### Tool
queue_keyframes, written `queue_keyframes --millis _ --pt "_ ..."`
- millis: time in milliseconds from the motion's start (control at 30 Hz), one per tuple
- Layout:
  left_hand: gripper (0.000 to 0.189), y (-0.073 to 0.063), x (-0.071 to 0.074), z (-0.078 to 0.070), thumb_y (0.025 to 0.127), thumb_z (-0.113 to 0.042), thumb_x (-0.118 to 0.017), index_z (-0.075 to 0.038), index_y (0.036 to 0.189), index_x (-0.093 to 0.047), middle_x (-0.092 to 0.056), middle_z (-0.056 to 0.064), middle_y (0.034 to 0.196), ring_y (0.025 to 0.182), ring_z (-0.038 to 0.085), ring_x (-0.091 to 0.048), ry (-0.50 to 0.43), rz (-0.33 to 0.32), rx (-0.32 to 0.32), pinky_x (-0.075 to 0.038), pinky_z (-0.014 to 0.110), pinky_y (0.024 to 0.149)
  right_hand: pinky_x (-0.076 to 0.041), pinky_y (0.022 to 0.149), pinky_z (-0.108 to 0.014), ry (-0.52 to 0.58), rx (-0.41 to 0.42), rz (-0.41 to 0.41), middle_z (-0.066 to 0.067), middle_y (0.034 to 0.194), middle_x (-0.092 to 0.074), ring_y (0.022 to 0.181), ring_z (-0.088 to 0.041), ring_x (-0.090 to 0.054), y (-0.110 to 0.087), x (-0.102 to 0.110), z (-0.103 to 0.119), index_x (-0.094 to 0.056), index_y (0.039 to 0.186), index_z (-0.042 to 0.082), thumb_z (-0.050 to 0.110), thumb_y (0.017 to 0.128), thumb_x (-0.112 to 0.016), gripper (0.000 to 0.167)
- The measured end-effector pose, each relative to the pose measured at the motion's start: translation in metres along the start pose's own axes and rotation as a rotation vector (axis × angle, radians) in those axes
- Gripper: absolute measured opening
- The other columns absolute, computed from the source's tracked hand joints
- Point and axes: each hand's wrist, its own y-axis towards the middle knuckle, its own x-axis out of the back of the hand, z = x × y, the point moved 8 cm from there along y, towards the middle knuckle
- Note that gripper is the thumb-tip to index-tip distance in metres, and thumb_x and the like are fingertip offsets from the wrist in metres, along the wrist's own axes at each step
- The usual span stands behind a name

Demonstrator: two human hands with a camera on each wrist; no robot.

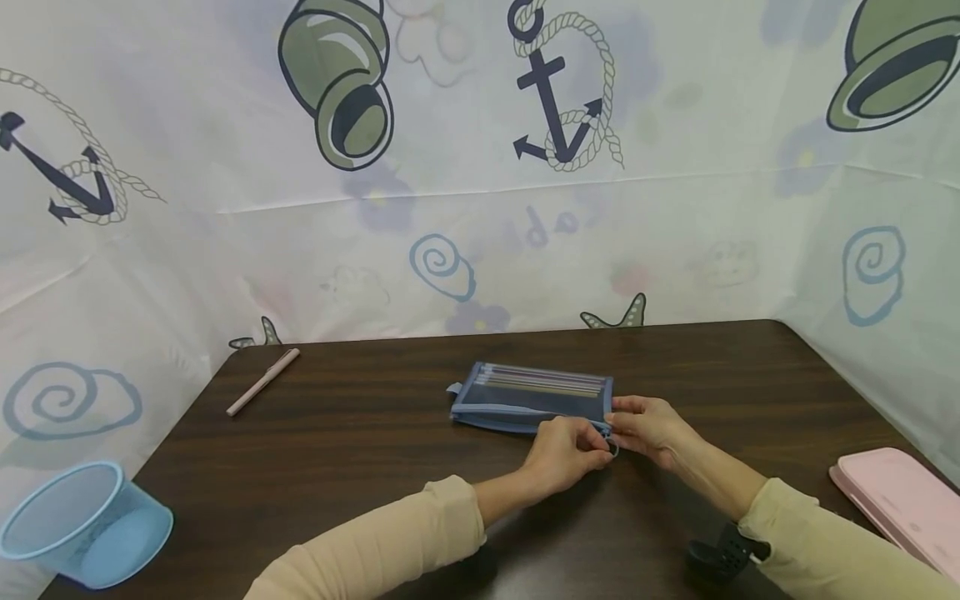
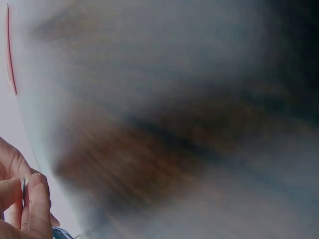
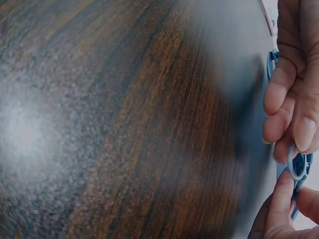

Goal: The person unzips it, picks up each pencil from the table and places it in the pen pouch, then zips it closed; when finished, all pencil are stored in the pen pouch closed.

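Note:
A blue zip pencil case [image 1: 525, 398] with a see-through mesh top lies on the dark table; several long thin stick-like items [image 1: 540, 380] show inside. At its near right corner, my left hand [image 1: 566, 454] pinches the ring-shaped zipper pull [image 3: 297, 164] between thumb and fingers. My right hand [image 1: 656, 429] grips the case's right end beside the zipper. In the left wrist view, only fingers [image 2: 37, 204] and a sliver of the case show at the lower left; the rest is blurred.
A pale pink pen [image 1: 262, 383] lies at the back left of the wooden table [image 1: 375, 467]. On the left stands a tilted-looking light-blue mesh cup [image 1: 123, 533]. A pink case [image 1: 903, 500] lies near the right edge. Patterned white curtains [image 1: 480, 233] surround the table.

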Motion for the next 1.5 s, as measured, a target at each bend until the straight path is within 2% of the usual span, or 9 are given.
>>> queue_keyframes --millis 167,400,500,667,833,1100,1300,1500 --pt "0.006 0.001 0.003 -0.001 0.078 -0.01 -0.076 -0.008 0.08 -0.071 -0.071 -0.001 0.075 0.063 -0.005 -0.059 -0.009 -0.002 -0.018 -0.048 0.01 0.055 -0.055 0.067 -0.018 -0.002 0.003 -0.001 -0.001 0.087 -0.06 0.071 -0.005 -0.06 0.001 0.001 0.001 -0.028 0.137 -0.016 0.002 0.093 -0.054 0.054" --pt "0.009 0.0 0.007 0.002 0.076 -0.007 -0.078 -0.007 0.082 -0.07 -0.071 -0.001 0.076 0.064 -0.004 -0.061 -0.061 -0.014 -0.011 -0.05 0.011 0.056 -0.055 0.066 -0.018 0.003 0.01 0.003 0.0 0.086 -0.06 0.071 -0.005 -0.059 0.001 -0.001 0.001 -0.029 0.136 -0.015 0.001 0.094 -0.052 0.051" --pt "0.009 -0.001 0.008 0.001 0.077 -0.009 -0.077 -0.007 0.083 -0.071 -0.072 0.0 0.075 0.063 -0.005 -0.061 -0.07 -0.027 -0.023 -0.05 0.011 0.055 -0.055 0.067 -0.018 0.002 0.021 0.007 -0.001 0.087 -0.06 0.072 -0.005 -0.059 0.001 -0.001 0.001 -0.029 0.136 -0.015 0.001 0.094 -0.052 0.051" --pt "0.008 -0.001 0.007 -0.002 0.082 -0.009 -0.072 -0.003 0.085 -0.071 -0.072 0.005 0.075 0.061 -0.001 -0.064 -0.147 -0.03 -0.04 -0.052 0.013 0.054 -0.056 0.069 -0.02 -0.006 0.037 0.008 -0.005 0.094 -0.061 0.075 -0.006 -0.061 0.0 0.001 0.001 -0.028 0.137 -0.016 0.001 0.093 -0.052 0.053" --pt "0.009 0.0 0.009 0.001 0.087 -0.007 -0.066 0.001 0.086 -0.069 -0.071 0.009 0.074 0.061 0.006 -0.067 -0.227 -0.021 0.009 -0.055 0.016 0.056 -0.056 0.071 -0.021 0.009 0.036 0.005 -0.006 0.095 -0.06 0.076 -0.006 -0.061 0.0 0.002 0.0 -0.026 0.137 -0.016 -0.002 0.093 -0.051 0.053" --pt "0.008 0.001 0.023 0.021 0.087 -0.003 -0.066 0.004 0.084 -0.068 -0.07 0.012 0.07 0.062 0.018 -0.069 -0.266 -0.053 0.132 -0.056 0.022 0.055 -0.056 0.068 -0.02 0.019 0.069 0.014 -0.006 0.09 -0.058 0.072 -0.005 -0.06 0.003 -0.001 0.006 -0.025 0.136 -0.018 -0.003 0.092 -0.051 0.053" --pt "0.009 -0.002 0.037 0.035 0.086 -0.005 -0.065 0.003 0.082 -0.069 -0.07 0.01 0.068 0.061 0.017 -0.069 -0.231 -0.056 0.182 -0.057 0.023 0.054 -0.056 0.064 -0.019 0.036 0.083 -0.004 -0.005 0.087 -0.057 0.068 -0.005 -0.059 0.003 0.001 0.009 -0.027 0.134 -0.019 -0.005 0.091 -0.051 0.051" --pt "0.011 -0.007 0.061 0.049 0.087 -0.005 -0.063 0.003 0.085 -0.069 -0.07 0.012 0.071 0.063 0.018 -0.069 -0.187 -0.061 0.186 -0.057 0.024 0.056 -0.055 0.064 -0.018 0.042 0.086 -0.006 -0.003 0.086 -0.057 0.069 -0.005 -0.059 0.004 0.005 0.011 -0.028 0.134 -0.019 -0.005 0.091 -0.051 0.051"
